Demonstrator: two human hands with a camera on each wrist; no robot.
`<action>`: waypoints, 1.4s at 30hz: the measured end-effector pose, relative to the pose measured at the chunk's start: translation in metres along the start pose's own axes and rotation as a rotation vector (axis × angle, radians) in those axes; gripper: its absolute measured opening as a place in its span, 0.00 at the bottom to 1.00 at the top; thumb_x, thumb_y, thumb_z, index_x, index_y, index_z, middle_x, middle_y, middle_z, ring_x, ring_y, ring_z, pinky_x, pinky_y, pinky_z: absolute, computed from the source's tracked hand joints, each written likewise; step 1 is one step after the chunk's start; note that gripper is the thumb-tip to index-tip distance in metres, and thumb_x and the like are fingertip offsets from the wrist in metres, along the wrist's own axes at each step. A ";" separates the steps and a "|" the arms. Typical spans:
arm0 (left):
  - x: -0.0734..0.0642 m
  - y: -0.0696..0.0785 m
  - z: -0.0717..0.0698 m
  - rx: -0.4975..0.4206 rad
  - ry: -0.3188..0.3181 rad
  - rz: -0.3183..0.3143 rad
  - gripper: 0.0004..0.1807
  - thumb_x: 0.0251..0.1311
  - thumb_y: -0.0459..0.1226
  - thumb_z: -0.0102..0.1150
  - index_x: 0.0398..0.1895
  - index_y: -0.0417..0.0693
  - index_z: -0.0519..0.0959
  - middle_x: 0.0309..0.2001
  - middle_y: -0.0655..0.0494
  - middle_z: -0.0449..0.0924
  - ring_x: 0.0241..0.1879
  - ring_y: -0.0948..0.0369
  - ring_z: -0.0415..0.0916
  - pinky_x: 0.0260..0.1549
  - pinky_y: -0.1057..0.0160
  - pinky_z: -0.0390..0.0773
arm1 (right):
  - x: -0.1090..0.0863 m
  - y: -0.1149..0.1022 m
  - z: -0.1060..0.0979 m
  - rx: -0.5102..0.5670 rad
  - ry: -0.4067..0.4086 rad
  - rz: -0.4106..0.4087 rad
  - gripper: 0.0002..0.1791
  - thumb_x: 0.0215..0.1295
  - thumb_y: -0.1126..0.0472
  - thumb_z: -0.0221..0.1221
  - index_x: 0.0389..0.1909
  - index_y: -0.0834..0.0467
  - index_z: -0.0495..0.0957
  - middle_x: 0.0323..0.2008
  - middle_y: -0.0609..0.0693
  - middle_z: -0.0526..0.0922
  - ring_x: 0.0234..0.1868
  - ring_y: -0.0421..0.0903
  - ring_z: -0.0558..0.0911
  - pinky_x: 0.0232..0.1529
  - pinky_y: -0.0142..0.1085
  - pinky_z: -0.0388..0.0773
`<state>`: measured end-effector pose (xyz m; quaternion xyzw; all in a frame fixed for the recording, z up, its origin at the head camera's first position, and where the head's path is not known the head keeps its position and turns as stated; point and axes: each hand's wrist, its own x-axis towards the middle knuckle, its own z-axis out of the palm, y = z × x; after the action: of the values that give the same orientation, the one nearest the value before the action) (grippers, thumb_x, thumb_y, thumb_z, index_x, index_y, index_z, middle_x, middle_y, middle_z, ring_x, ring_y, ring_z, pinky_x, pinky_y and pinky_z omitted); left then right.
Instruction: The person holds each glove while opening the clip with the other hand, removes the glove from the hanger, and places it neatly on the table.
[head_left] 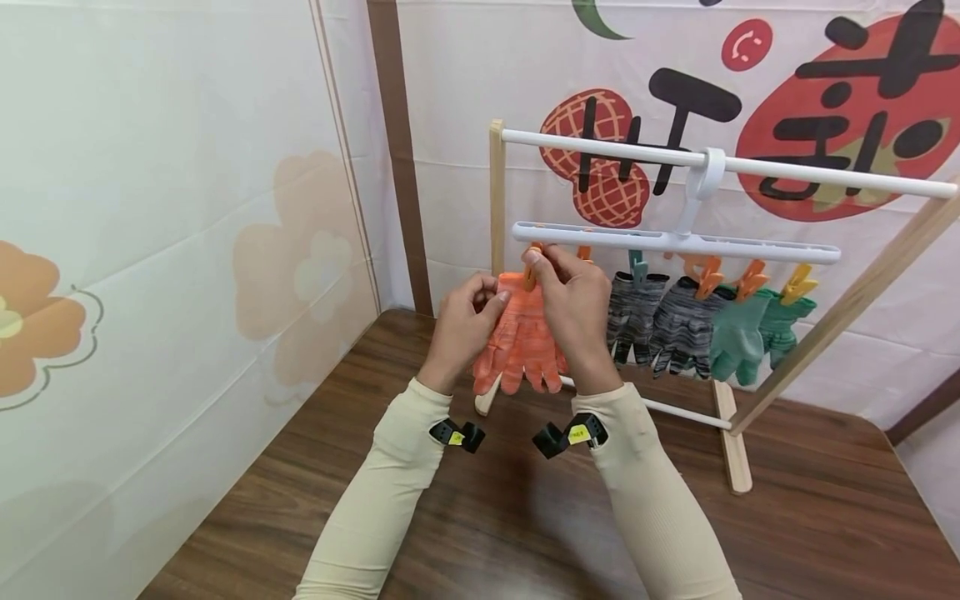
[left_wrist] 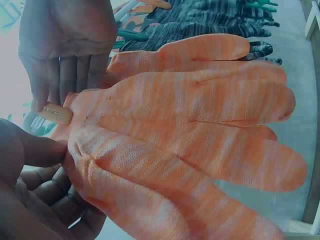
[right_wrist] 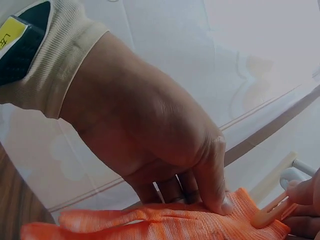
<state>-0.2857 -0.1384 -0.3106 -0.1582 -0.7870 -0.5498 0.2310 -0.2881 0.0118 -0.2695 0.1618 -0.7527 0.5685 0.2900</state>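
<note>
An orange knit glove [head_left: 522, 333] hangs fingers-down from the left end of a white hanger bar [head_left: 675, 242]. The left hand [head_left: 467, 327] pinches the glove's cuff at its left edge between thumb and fingers. Near the top of the same cuff, the right hand [head_left: 576, 304] pinches an orange clothespin [head_left: 531, 268], whose jaws meet the cuff. In the left wrist view the clothespin [left_wrist: 56, 114] sits on the cuff edge, and a second orange glove [left_wrist: 205, 48] shows behind the first. The right wrist view shows the left thumb pressing the cuff beside the clothespin [right_wrist: 270, 210].
Grey-black striped gloves [head_left: 636, 312] and green gloves [head_left: 741, 333] hang farther right from orange, teal and yellow clothespins [head_left: 798, 285]. The hanger hooks over a white rail [head_left: 607, 147] on a wooden-legged rack [head_left: 498, 196], which stands on a brown wooden table [head_left: 487, 508]. Printed cloth walls stand behind and left.
</note>
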 end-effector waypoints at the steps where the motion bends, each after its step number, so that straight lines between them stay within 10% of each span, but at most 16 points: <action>1: 0.000 -0.001 0.000 0.005 -0.006 -0.001 0.06 0.72 0.33 0.58 0.42 0.36 0.80 0.29 0.49 0.77 0.28 0.59 0.69 0.29 0.64 0.69 | 0.000 0.000 0.000 0.001 0.006 0.004 0.14 0.71 0.55 0.64 0.47 0.59 0.88 0.36 0.54 0.89 0.41 0.46 0.86 0.40 0.39 0.78; 20: -0.010 -0.023 -0.013 0.058 -0.126 -0.106 0.07 0.71 0.33 0.58 0.44 0.37 0.81 0.32 0.50 0.81 0.31 0.59 0.75 0.33 0.63 0.74 | 0.000 0.000 0.006 -0.050 0.053 0.053 0.15 0.71 0.51 0.64 0.48 0.56 0.89 0.36 0.52 0.89 0.25 0.44 0.75 0.25 0.35 0.63; 25: -0.022 -0.031 -0.020 0.043 -0.144 -0.175 0.08 0.71 0.34 0.58 0.45 0.37 0.81 0.33 0.49 0.82 0.31 0.60 0.75 0.34 0.63 0.74 | 0.000 0.000 0.006 -0.044 0.063 0.053 0.15 0.71 0.52 0.64 0.49 0.57 0.89 0.37 0.53 0.90 0.38 0.43 0.85 0.34 0.36 0.75; 42: -0.076 -0.094 -0.018 -0.028 -0.297 -0.665 0.09 0.69 0.35 0.58 0.44 0.38 0.81 0.40 0.50 0.78 0.37 0.58 0.73 0.33 0.62 0.72 | -0.002 -0.002 0.008 -0.071 0.045 0.037 0.14 0.72 0.53 0.63 0.50 0.56 0.88 0.37 0.52 0.90 0.30 0.42 0.80 0.29 0.35 0.68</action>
<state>-0.2659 -0.1880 -0.4207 0.0251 -0.8127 -0.5767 -0.0797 -0.2871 0.0031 -0.2709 0.1245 -0.7684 0.5503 0.3020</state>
